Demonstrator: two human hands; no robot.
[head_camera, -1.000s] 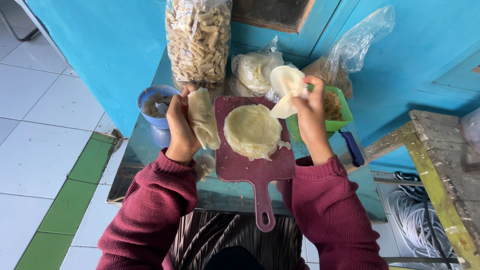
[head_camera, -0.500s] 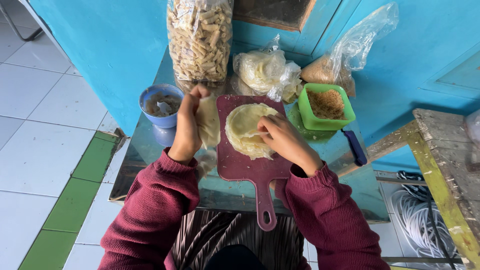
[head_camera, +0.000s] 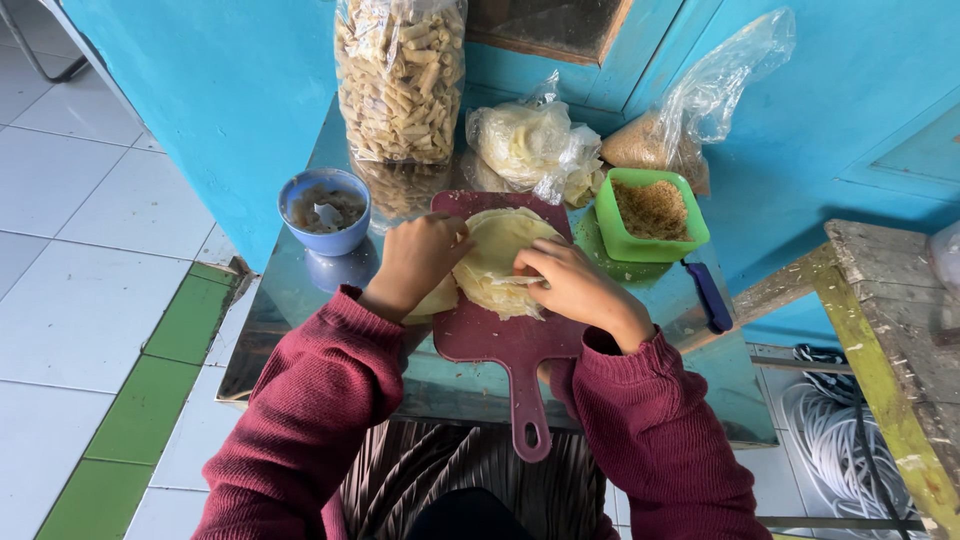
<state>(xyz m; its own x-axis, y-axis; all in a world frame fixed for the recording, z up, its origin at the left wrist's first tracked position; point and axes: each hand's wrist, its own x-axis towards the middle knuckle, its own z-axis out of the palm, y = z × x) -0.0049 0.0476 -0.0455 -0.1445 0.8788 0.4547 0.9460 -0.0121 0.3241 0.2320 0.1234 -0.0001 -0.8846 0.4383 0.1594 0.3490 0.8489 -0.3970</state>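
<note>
Three clear plastic bags at the back of the counter (head_camera: 300, 300), against the blue wall. Tall clear bag (head_camera: 400, 75) on the left: upright, packed with tan stick-shaped snacks. Crumpled bag (head_camera: 530, 145) in the middle: pale yellow flat sheets inside. Third bag (head_camera: 690, 110) on the right: slumped, brown crumbly fill at the bottom, top loose and empty. No labels, signs or screens visible.
</note>
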